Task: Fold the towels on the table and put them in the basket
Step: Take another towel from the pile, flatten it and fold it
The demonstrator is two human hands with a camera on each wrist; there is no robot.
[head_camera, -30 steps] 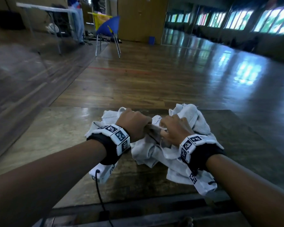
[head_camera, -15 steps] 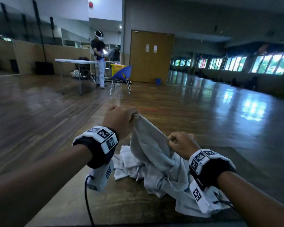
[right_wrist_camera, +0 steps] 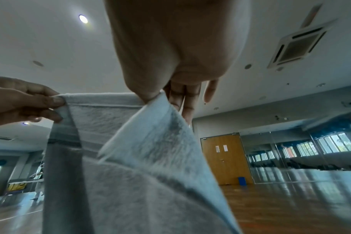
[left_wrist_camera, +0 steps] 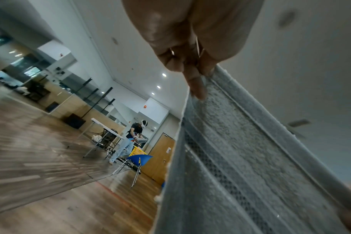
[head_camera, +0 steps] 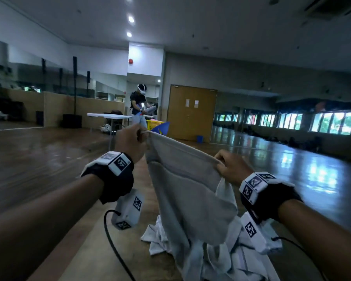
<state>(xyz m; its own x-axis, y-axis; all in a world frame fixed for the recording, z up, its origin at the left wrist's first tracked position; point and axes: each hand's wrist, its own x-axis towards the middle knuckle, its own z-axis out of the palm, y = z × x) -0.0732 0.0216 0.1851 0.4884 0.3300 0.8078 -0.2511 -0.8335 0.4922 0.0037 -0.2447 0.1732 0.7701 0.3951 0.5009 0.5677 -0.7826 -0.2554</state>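
Each grip pinched a top corner of the grey towel (head_camera: 188,191), left hand (head_camera: 130,142) higher than right hand (head_camera: 231,169), so it hung open above the table (head_camera: 85,246) for folding.

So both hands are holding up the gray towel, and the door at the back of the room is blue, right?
Not quite. The left hand and right hand do hold up the gray towel, but the door is orange-brown wood, not blue. The head view shows it, and so does the right wrist view.
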